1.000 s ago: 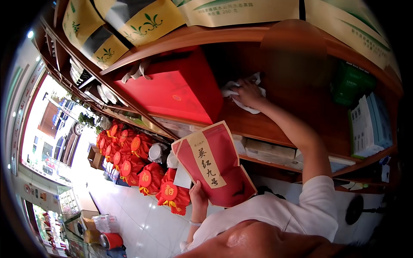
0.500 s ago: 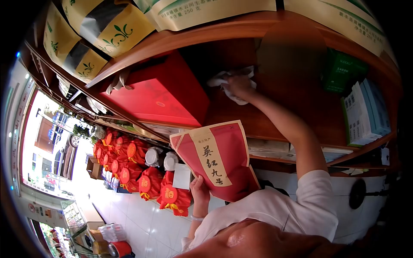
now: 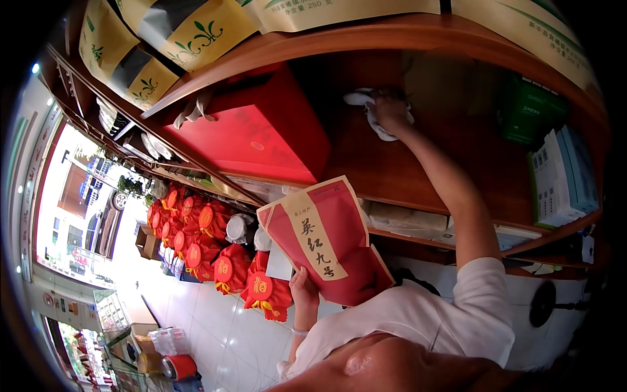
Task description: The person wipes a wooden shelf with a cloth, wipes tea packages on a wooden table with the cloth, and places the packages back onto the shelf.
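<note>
My left hand (image 3: 304,289) is closed on the lower left edge of a red and tan tea pouch (image 3: 324,245). The pouch is tilted in front of my chest, its printed front facing up. My right hand (image 3: 390,110) reaches deep into a wooden shelf (image 3: 431,166) and presses a crumpled white cloth (image 3: 384,130) against its surface near the back. The fingers there are partly dark and blurred. To the left of that hand a large red box (image 3: 261,134) stands on the same shelf.
On the shelf's right side are a green box (image 3: 532,108) and light blue and white boxes (image 3: 565,176). Tan pouches (image 3: 196,32) line the shelf above. Several red cloth-covered jars (image 3: 261,287) stand at lower left. A black round object (image 3: 542,304) is at right.
My right hand has slid the cloth a little further to the right and slightly deeper along the shelf. My left hand still holds the pouch. The view has shifted slightly.
</note>
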Available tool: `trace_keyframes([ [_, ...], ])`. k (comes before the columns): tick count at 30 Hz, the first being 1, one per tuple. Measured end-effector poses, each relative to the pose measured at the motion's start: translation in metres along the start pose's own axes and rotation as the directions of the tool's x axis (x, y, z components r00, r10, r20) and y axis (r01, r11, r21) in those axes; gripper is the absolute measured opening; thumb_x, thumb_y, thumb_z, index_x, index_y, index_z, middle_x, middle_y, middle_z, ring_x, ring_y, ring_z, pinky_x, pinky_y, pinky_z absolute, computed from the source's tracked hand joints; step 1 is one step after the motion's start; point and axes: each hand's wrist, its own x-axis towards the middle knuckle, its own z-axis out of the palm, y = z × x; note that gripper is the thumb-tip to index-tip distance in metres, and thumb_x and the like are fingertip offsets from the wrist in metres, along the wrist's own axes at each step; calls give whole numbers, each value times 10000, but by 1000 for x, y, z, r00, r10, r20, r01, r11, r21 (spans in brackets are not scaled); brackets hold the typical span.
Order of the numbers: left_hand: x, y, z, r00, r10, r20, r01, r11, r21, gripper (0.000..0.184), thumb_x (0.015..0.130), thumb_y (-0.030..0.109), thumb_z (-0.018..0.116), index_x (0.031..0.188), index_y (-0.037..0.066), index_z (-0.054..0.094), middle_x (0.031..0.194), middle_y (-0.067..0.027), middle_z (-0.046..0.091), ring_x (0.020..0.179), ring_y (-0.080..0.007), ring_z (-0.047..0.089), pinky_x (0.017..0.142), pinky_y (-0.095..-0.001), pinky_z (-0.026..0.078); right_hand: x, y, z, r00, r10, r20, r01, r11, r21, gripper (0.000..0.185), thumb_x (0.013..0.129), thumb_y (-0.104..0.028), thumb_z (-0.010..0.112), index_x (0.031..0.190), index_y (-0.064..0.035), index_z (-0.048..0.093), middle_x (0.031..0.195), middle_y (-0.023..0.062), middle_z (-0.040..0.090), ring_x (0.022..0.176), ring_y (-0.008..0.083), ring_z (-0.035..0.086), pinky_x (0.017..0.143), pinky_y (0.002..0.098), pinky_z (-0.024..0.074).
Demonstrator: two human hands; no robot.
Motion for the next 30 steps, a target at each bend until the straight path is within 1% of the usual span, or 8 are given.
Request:
trace_keyframes([
  [2, 0, 1, -1, 1000, -6, 7, 6, 1000, 1, 321, 838, 138, 501, 1070, -83, 488, 1104, -125, 537, 1036, -222, 491, 929, -360, 341, 1, 2, 2, 996, -20, 91, 21, 1000, -10, 343, 805, -339, 512, 1040, -94, 555, 1074, 129, 496, 1022, 273, 454, 761, 418, 410],
  [10, 2, 4, -1, 999, -26, 19, 26, 1000, 5, 259, 849, 127, 483, 1002, -77, 531, 1066, -126, 562, 1014, -211, 511, 916, -350, 361, -1, 1, -4, 986, -86, 141, 89, 996, -15, 351, 788, -347, 531, 1062, -133, 578, 1097, 130, 474, 1049, 278, 424, 822, 420, 376],
  [18, 1, 6, -7, 999, -15, 45, 14, 1000, 13, 271, 845, 117, 485, 1043, -66, 507, 1069, -119, 563, 1006, -211, 525, 908, -349, 376, -5, -8, -14, 974, -111, 197, 118, 993, -23, 342, 784, -368, 540, 1028, -138, 605, 1108, 127, 474, 1063, 289, 436, 830, 408, 387],
  [20, 1, 6, -8, 999, -17, 43, 17, 1000, 8, 272, 844, 114, 486, 1049, -65, 503, 1072, -119, 562, 1011, -211, 522, 911, -349, 374, -5, -17, -17, 897, -112, 428, 31, 981, 192, 328, 784, -367, 543, 1012, -141, 609, 1086, 137, 487, 1004, 297, 491, 800, 387, 417],
  [22, 2, 5, -9, 999, -43, 24, 43, 999, 7, 269, 843, 112, 488, 1046, -63, 505, 1082, -119, 556, 1023, -208, 513, 919, -345, 366, -15, -28, -19, 905, -157, 396, 103, 983, 155, 324, 775, -359, 555, 1006, -137, 607, 1045, 144, 509, 938, 294, 531, 772, 372, 440],
  [25, 1, 6, -2, 998, -46, 43, 46, 999, 10, 274, 846, 117, 484, 1050, -65, 503, 1090, -120, 551, 1032, -206, 505, 926, -340, 357, -32, -49, -22, 913, -364, 183, 330, 925, 189, 311, 748, -334, 584, 975, -124, 613, 1022, 137, 516, 977, 285, 502, 766, 380, 447],
  [28, 3, 6, -2, 995, -84, 60, 83, 996, 18, 284, 848, 124, 481, 1056, -69, 498, 1091, -121, 550, 1032, -206, 503, 927, -336, 352, -36, -58, -16, 872, -465, 151, 430, 876, 217, 294, 738, -316, 590, 962, -127, 617, 1019, 139, 507, 988, 281, 488, 765, 381, 450],
  [30, 5, 6, 0, 994, -79, 74, 78, 997, 24, 284, 847, 128, 483, 1048, -70, 502, 1091, -122, 550, 1031, -205, 504, 926, -336, 352, -37, -58, -15, 885, -452, 116, 425, 883, 200, 287, 729, -305, 596, 952, -127, 619, 988, 136, 514, 986, 277, 486, 752, 381, 457],
])
